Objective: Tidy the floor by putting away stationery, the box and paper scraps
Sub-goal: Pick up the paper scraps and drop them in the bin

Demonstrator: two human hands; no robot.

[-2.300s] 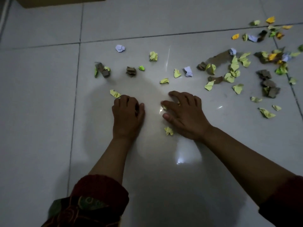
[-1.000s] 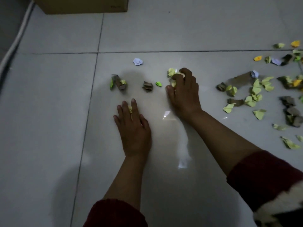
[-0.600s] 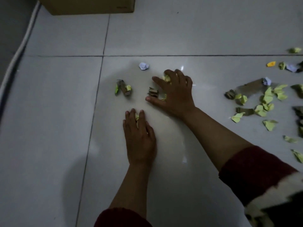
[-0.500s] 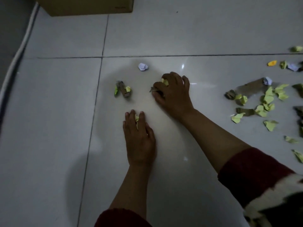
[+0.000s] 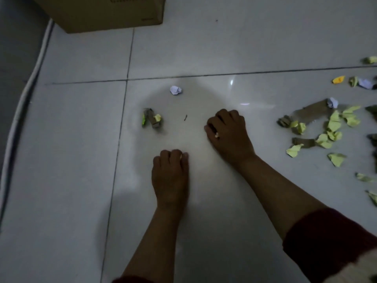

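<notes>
Most of the sweeping-up is, by my reckoning, not yet done. My right hand (image 5: 228,135) rests knuckles-up on the floor (image 5: 204,48) with its fingers (image 5: 224,117) curled in tight; I take it there are scraps bunched inside, but only a small pale bit shows at the thumb side, so I cannot say what is in there. My left hand (image 5: 170,174) lies just below and to the left of it, fingers drawn together into a loose fist against the tile, and whether it holds anything I cannot tell. Near my hands little is left: a crumpled white scrap (image 5: 175,90) lies above them, a brown and green clump (image 5: 152,120) to the left, and a thin dark sliver (image 5: 185,117) between that clump and my right hand. The real mess is the scatter of yellow and brown scraps (image 5: 326,127) off to the right, well apart from both hands, and it runs past the edge of view, so I cannot judge all of it. The cardboard box (image 5: 106,11) stands at the top left, well away, beside a pale cord (image 5: 26,90) running along the floor. I see no stationery here. The box has faint print along its near face, too dim and small to read; nothing else carries any writing.
</notes>
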